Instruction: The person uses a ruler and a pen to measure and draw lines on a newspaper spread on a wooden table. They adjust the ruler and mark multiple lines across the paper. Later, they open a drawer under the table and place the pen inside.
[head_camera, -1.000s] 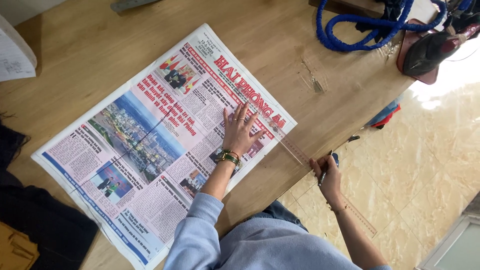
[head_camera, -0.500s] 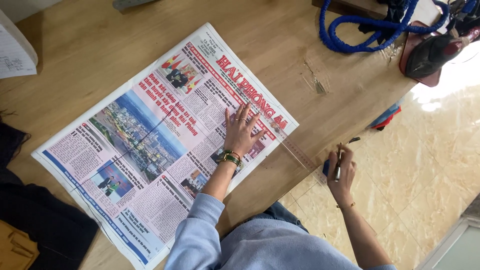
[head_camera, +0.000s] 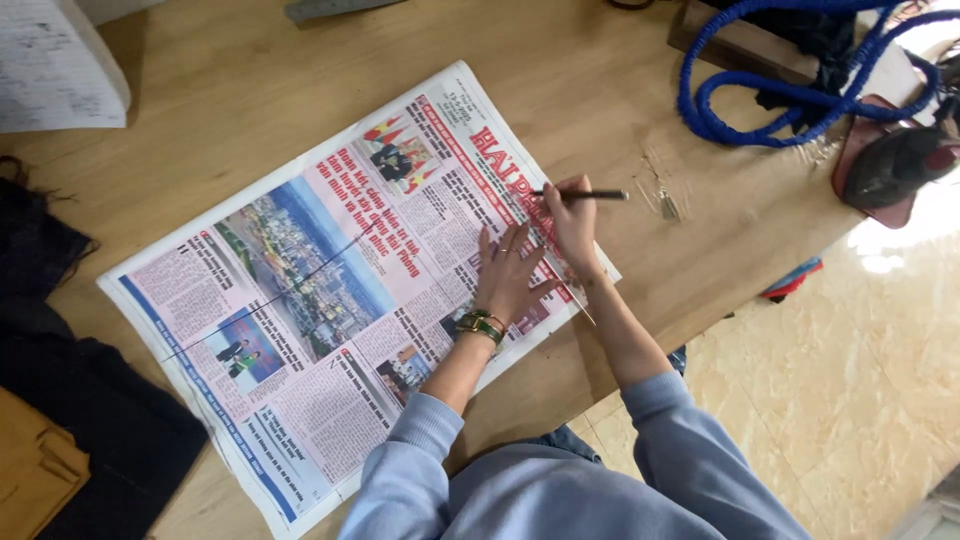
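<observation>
The left hand covers part of the newspaper, and a clear ruler under it is barely visible. The pencil tip is too small to judge. The picture's edges cut off the blue rope, the iron and the dark cloth.

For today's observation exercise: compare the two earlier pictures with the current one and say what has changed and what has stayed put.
The right hand, which was off the table edge holding the pencil, has come up onto the newspaper beside the left hand, the pencil pointing right over the top edge of the page. The left hand stays flat on the page, pressing the clear ruler. The newspaper and the blue hose have not moved.
</observation>
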